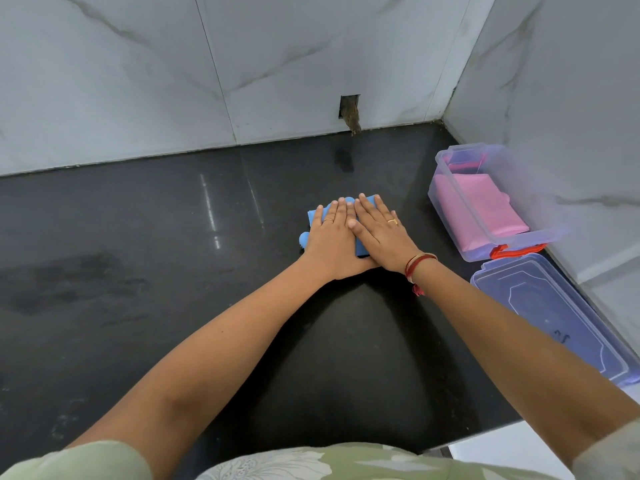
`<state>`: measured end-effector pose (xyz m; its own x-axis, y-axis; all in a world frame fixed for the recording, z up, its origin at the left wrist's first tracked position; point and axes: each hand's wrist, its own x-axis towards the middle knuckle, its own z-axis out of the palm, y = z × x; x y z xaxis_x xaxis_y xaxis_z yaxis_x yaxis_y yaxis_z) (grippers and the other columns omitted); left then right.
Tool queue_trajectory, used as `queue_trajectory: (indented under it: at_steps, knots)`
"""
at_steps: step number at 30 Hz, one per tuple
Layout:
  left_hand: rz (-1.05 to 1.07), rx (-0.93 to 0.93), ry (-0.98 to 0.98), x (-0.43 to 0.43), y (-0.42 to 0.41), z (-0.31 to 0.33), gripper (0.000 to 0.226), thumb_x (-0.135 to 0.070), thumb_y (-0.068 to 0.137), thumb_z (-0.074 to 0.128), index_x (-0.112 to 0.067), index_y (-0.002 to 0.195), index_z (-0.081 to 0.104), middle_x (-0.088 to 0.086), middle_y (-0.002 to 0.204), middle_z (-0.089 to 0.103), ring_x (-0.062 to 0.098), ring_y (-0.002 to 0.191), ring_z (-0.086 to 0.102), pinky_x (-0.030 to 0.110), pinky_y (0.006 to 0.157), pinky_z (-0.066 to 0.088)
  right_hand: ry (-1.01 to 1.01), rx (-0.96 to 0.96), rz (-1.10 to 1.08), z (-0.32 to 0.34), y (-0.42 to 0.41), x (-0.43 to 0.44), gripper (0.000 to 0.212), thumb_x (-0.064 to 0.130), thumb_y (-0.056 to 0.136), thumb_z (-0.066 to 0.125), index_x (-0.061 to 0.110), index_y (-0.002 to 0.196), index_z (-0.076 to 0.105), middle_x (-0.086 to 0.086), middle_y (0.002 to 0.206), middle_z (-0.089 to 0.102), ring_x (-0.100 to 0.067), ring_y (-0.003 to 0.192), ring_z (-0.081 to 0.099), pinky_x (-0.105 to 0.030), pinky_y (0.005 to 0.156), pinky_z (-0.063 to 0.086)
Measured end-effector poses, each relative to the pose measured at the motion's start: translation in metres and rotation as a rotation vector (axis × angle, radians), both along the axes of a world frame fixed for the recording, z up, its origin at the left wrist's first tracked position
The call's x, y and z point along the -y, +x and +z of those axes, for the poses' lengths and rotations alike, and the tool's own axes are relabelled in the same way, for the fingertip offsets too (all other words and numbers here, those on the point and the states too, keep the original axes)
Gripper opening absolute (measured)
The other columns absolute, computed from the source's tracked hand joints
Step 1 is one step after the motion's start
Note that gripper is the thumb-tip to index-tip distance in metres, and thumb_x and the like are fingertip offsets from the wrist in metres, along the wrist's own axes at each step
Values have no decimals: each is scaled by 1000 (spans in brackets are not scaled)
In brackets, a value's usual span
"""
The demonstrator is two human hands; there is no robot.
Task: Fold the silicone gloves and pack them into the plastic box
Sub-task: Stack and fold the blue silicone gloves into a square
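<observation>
**Both palms flat on a blue glove, pink glove already boxed**

The left hand [331, 233] and the right hand [379, 233] lie side by side, palms down and fingers stretched out flat, grasping nothing. Together they press on a folded blue silicone glove [317, 216], which rests on the polished black stone counter [138, 271]. The right thumb overlaps the edge of the left hand. Blue edges peek out beyond the fingertips and at the left hand's outer side. A gold ring sits on each hand, and red thread bangles [420, 261] circle the right wrist.

To the right, well apart from the hands, stands an open, clear rectangular plastic box [446, 199] against the white marble-look wall [571, 98]. A folded pink silicone glove [481, 209] lies inside it. Just in front of the box, its clear flat lid [554, 313] rests on the counter.
</observation>
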<state>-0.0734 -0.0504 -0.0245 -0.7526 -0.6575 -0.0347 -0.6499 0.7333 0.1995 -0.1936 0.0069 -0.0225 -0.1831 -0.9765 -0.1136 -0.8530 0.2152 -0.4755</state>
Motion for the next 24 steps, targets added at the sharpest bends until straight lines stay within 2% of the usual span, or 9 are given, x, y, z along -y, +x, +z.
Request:
queue_trajectory:
  at_steps: [4, 7, 10, 13, 15, 17, 18, 21, 24]
  knots:
    - [-13, -50, 401, 13, 10, 22, 105, -64, 79, 56, -12, 150, -1, 12, 159, -6, 24, 146, -8, 43, 117, -2, -61, 229, -83, 11, -6, 7, 55, 41, 95, 43, 17, 143, 35, -3, 158, 15, -20, 146, 9, -42, 118, 7]
    - [102, -273, 460, 21, 27, 38, 81, -51, 83, 61, -16, 147, 25, 12, 156, 18, 27, 145, 8, 39, 115, 14, -199, 291, -188, 21, -17, 13, 38, 28, 87, 62, 13, 121, 60, -10, 144, 37, -21, 137, 30, -33, 112, 24]
    - [333, -808, 216, -4, 52, 47, 41, -31, 79, 69, -21, 113, 51, -1, 115, 52, 9, 103, 49, 21, 88, 41, -226, 247, -159, 33, -26, 23, 46, 40, 79, 68, 19, 117, 53, -6, 131, 48, -20, 123, 44, -28, 95, 36]
    - [420, -979, 389, -46, 61, 43, 29, -20, 76, 71, -23, 89, 46, -5, 90, 49, 2, 72, 48, 13, 66, 42, 5, 296, -147, 40, -32, 36, 70, 53, 79, 63, 21, 135, 36, -7, 142, 42, -23, 124, 44, -34, 96, 39]
    - [562, -952, 850, -75, 57, 33, 26, -20, 78, 73, -23, 90, 50, -4, 88, 52, 6, 75, 52, 20, 67, 47, 156, 234, -110, 39, -37, 42, 71, 58, 79, 59, 21, 136, 37, -7, 139, 44, -20, 113, 48, -32, 92, 41]
    - [773, -905, 1422, -91, 51, 28, 38, -19, 81, 72, -18, 114, 53, 0, 103, 58, 11, 92, 58, 26, 74, 52, 187, 217, -104, 39, -41, 44, 64, 58, 80, 58, 19, 129, 44, -6, 131, 50, -18, 103, 50, -28, 83, 43]
    - [830, -920, 1561, -93, 48, 26, 51, -17, 82, 72, -15, 126, 47, 4, 114, 59, 15, 101, 58, 29, 82, 53, 182, 235, -110, 40, -42, 44, 60, 57, 80, 59, 19, 124, 48, -6, 126, 52, -17, 100, 51, -26, 77, 43]
    - [884, -1074, 1540, -86, 40, 24, 68, -18, 83, 71, -13, 141, 34, 5, 136, 50, 19, 123, 49, 35, 106, 39, 190, 305, -129, 43, -44, 39, 49, 54, 78, 63, 20, 112, 54, -3, 115, 57, -17, 96, 56, -22, 67, 44]
    - [896, -1197, 1445, -79, 31, 26, 62, -18, 84, 69, -16, 138, 38, -4, 132, 54, 9, 116, 52, 26, 98, 38, 217, 377, -194, 43, -47, 31, 45, 50, 77, 66, 17, 107, 56, -1, 104, 61, -17, 93, 60, -28, 74, 51]
